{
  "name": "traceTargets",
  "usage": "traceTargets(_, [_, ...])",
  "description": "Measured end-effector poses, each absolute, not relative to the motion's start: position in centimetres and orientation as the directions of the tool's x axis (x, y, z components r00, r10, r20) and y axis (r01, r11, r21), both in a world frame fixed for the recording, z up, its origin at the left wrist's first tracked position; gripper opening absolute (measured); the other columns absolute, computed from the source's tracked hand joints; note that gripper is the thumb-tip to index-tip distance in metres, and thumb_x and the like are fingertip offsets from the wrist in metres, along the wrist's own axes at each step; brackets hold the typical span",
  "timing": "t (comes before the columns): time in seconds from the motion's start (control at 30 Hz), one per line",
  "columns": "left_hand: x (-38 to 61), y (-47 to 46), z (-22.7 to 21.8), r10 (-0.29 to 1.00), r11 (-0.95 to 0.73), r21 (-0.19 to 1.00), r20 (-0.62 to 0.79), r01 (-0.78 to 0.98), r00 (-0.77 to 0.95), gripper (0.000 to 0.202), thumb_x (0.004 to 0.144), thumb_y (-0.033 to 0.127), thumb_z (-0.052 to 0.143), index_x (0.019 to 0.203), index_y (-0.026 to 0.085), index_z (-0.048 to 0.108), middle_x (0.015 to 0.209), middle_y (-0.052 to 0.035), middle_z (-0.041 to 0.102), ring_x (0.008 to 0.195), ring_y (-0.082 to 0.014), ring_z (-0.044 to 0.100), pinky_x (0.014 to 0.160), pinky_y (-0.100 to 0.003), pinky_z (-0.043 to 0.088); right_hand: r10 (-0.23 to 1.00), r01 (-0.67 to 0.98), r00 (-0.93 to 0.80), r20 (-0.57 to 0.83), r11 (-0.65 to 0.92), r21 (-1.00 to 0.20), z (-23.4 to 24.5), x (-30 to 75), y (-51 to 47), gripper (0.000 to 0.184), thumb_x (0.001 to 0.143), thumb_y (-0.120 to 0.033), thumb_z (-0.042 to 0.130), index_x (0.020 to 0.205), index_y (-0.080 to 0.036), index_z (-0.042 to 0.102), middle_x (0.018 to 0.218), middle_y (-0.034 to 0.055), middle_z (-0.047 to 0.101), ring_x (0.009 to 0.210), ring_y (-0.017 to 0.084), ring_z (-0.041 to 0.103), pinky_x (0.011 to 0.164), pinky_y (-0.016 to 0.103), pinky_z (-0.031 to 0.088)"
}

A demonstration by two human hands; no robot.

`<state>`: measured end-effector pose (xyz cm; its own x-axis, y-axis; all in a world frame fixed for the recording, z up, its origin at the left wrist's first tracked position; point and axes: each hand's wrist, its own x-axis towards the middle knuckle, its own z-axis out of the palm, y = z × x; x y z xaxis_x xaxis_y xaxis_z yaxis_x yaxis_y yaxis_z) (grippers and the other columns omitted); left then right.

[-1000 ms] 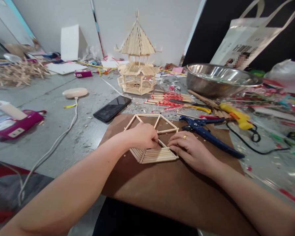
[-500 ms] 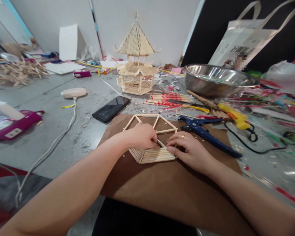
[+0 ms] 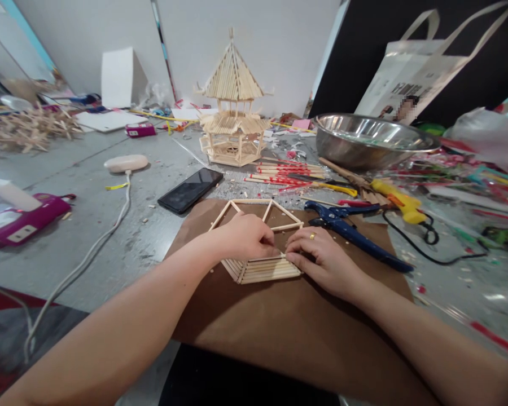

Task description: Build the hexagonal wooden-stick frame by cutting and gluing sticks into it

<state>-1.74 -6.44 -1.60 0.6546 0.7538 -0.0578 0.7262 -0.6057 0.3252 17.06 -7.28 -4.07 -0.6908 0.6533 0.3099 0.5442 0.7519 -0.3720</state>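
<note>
A six-sided frame of thin wooden sticks (image 3: 265, 274) lies on brown paper (image 3: 254, 316), its near side filled with a row of parallel sticks. My left hand (image 3: 249, 235) reaches over the frame, its fingers pinched downward on a stick at the inner edge of that row. The left fingertips are partly hidden behind the hand. At the frame's right corner, my right hand (image 3: 324, 255), with a ring on one finger, has its thumb and curled fingers closed against the stick ends. Blue cutters (image 3: 355, 234) rest just beyond the right hand.
Behind the paper stands a stick-built pavilion (image 3: 235, 121). A black phone (image 3: 191, 190), red-marked sticks (image 3: 285, 171), a steel bowl (image 3: 372, 144) and a yellow glue gun (image 3: 400, 203) lie around. At left are a white cabled device (image 3: 126, 163) and a purple power strip (image 3: 27, 217).
My left hand has shifted slightly right and its fingers lie lower along the row's inner edge. The right hand stays at the frame's corner. The view has tilted slightly.
</note>
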Motion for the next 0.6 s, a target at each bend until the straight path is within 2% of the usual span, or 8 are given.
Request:
traceTargets(0.1, [-1.3, -6.6, -2.0, 0.744, -0.652, 0.29, 0.069, 0.701, 0.664, 0.025, 0.072, 0.034, 0.043, 0.07, 0.019, 0.064, 0.062, -0.0016, 0.061, 0.066, -0.0139, 0.05, 0.061, -0.023, 0.033, 0.637, 0.541, -0.672, 0.378, 0.771, -0.336, -3.9, 17.2, -7.4, 0.009, 0.075, -0.022, 0.048, 0.073, -0.018, 0.055, 0.079, 0.0031, 0.06, 0.083, 0.015, 0.049, 0.076, 0.031, 0.033])
traceTargets(0.2, [-0.7, -7.0, -2.3, 0.734, -0.673, 0.276, 0.134, 0.686, 0.666, 0.024, 0.074, 0.026, 0.041, 0.069, 0.018, 0.063, 0.062, -0.0013, 0.061, 0.063, -0.0129, 0.05, 0.058, -0.022, 0.034, 0.63, 0.551, -0.642, 0.436, 0.775, -0.309, -3.8, 17.4, -7.4, 0.007, 0.074, -0.022, 0.049, 0.073, -0.018, 0.055, 0.079, 0.0028, 0.059, 0.082, 0.015, 0.048, 0.075, 0.031, 0.033])
traceTargets(0.37, [-0.1, -7.5, -2.7, 0.779, -0.622, 0.298, 0.139, 0.724, 0.612, 0.027, 0.078, 0.027, 0.035, 0.077, 0.018, 0.06, 0.072, -0.0023, 0.062, 0.066, -0.0131, 0.054, 0.057, -0.021, 0.036, 0.639, 0.575, -0.609, 0.47, 0.764, -0.292, -3.7, 17.6, -7.3, 0.007, 0.075, -0.021, 0.047, 0.073, -0.018, 0.054, 0.079, 0.0028, 0.059, 0.08, 0.015, 0.048, 0.074, 0.031, 0.033])
traceTargets(0.6, [0.4, -7.9, -2.9, 0.826, -0.562, 0.286, 0.14, 0.776, 0.547, 0.023, 0.08, 0.026, 0.031, 0.077, 0.018, 0.053, 0.067, -0.0016, 0.06, 0.059, -0.0136, 0.053, 0.05, -0.022, 0.033, 0.651, 0.594, -0.566, 0.505, 0.747, -0.298, -3.6, 17.7, -7.4, 0.008, 0.075, -0.022, 0.046, 0.073, -0.019, 0.053, 0.079, 0.0033, 0.059, 0.081, 0.015, 0.048, 0.075, 0.031, 0.034])
